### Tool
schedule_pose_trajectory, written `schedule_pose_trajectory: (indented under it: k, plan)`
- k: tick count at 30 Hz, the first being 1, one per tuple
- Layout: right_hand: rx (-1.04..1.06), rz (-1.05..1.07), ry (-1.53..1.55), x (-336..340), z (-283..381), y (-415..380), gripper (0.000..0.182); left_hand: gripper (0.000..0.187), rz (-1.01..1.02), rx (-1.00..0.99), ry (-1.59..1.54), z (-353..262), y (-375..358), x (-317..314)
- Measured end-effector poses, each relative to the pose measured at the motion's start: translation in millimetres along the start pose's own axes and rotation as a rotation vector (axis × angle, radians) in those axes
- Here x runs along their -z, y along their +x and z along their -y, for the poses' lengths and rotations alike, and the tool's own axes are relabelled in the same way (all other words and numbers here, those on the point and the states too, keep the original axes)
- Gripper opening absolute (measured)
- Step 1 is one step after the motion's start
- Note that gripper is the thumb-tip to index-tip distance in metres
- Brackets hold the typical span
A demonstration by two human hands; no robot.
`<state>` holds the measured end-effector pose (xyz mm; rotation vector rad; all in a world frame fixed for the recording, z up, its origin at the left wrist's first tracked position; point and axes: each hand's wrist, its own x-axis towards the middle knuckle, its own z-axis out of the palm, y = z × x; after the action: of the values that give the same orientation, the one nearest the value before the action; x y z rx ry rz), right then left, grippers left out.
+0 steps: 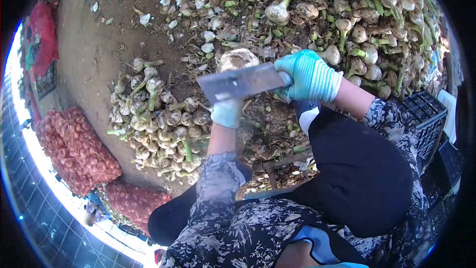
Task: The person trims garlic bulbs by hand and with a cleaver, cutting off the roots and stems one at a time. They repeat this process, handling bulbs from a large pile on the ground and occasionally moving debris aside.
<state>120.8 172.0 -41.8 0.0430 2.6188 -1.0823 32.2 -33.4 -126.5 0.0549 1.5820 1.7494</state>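
Observation:
My right hand (308, 75), in a teal and white striped glove, is closed around the handle of a cleaver (243, 82). Its broad grey blade points left across the front of me. Below the blade shows the cuff of my left hand (227, 113), in a pale glove; the blade hides the fingers, so I cannot tell what they hold. Just beyond the blade's upper edge sits a pale, dirt-marked round thing (238, 59). To the left of my left hand lies a pile of trimmed garlic bulbs (163, 119).
Garlic with green stems (369, 52) is heaped at the upper right. Scraps and cut stems litter the dirt floor (94, 64). Red mesh sacks (79, 151) of bulbs stand at the lower left. Black plastic crates (425, 119) are at the right, beside my bent knee.

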Motion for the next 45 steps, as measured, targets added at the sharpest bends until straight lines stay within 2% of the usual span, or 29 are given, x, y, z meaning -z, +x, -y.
schedule_pose_trajectory:
  k: [2, 4, 5, 7, 9, 13, 16, 19, 22, 23, 26, 27, 28, 29, 31, 33, 35, 36, 39, 40, 41, 42, 43, 45]
  plan:
    - [-0.003, 0.015, 0.008, -2, 0, -5, 0.024, 0.05, 0.069, -0.152, 0.223, -19, -13, -11]
    - [-0.033, 0.047, 0.01, -3, 2, -9, 0.022, 0.057, 0.22, -0.452, 0.688, -26, -14, -11]
    - [-0.073, 0.069, -0.006, -1, 3, -9, 0.022, 0.061, 0.339, -0.687, 1.041, -31, -5, -2]
    - [-0.148, 0.112, -0.039, 5, 6, -7, 0.022, 0.064, 0.379, -0.73, 1.135, -27, -2, 2]
    - [-0.116, 0.101, -0.024, 8, 7, -7, 0.025, 0.062, 0.217, -0.344, 0.621, -16, -10, -3]
    - [-0.145, 0.174, -0.02, 10, 13, -5, 0.029, 0.062, 0.056, -0.257, 0.354, -35, -21, -20]
    - [-0.109, 0.165, -0.011, 4, 9, -7, 0.029, 0.064, 0.004, -0.044, 0.168, -28, -28, -9]
    - [-0.1, 0.101, 0.004, 4, 7, -9, 0.029, 0.059, 0.017, -0.006, 0.146, -25, -34, -3]
    - [-0.047, 0.013, 0.013, -8, -7, -10, 0.027, 0.054, 0.114, -0.123, 0.226, -29, -36, -6]
    - [-0.042, 0.003, 0.022, -12, -9, -11, 0.027, 0.055, 0.118, -0.106, 0.256, -35, -37, -11]
    - [-0.031, 0.023, 0.015, -13, -10, -13, 0.025, 0.059, 0.169, -0.241, 0.486, -33, -39, -10]
    - [-0.029, 0.033, 0.006, -11, -11, -13, 0.025, 0.058, 0.14, -0.197, 0.326, -39, -44, -13]
    - [-0.182, 0.231, -0.079, -8, -19, -10, 0.025, 0.057, 0.106, -0.16, 0.164, -50, -47, -21]
    - [-0.452, 0.204, -0.032, 0, -46, -3, 0.028, 0.054, 0.025, 0.006, -0.253, -69, -62, -28]
    - [-0.613, -0.049, -0.084, 11, -82, -22, 0.033, 0.058, 0.044, 0.097, -0.516, -68, -60, -31]
    - [-0.471, -0.345, 0.222, 13, -62, -21, 0.033, 0.062, 0.122, 0.185, -0.719, -57, -51, -25]
    - [-0.481, -0.267, 0.227, 2, -66, -1, 0.035, 0.062, 0.061, 0.122, -0.27, -71, -24, -34]
    - [-0.594, -0.187, 0.227, -11, -82, 11, 0.036, 0.062, 0.025, 0.105, -0.049, -78, -11, -38]
    - [-0.411, -0.312, 0.586, -18, -56, 2, 0.034, 0.037, 0.04, 0.024, -0.248, -90, 1, -51]
    - [-0.321, -0.361, 0.677, -15, -35, 0, 0.029, 0.035, -0.003, 0.002, -0.292, -94, 4, -54]
    - [-0.275, -0.325, 0.929, -29, -32, -1, 0.027, 0.033, -0.041, -0.017, -0.336, -96, 9, -57]
    - [-0.219, -0.31, 1.032, -36, -23, -3, 0.026, 0.033, -0.024, -0.029, -0.393, -91, 18, -49]
    - [-0.161, -0.297, 1.131, -40, -12, -5, 0.025, 0.031, -0.035, 0.006, -0.561, -90, 24, -48]
    - [-0.321, -0.138, 1.164, -43, 7, -5, 0.024, 0.027, -0.054, 0.074, -0.902, -91, 34, -50]
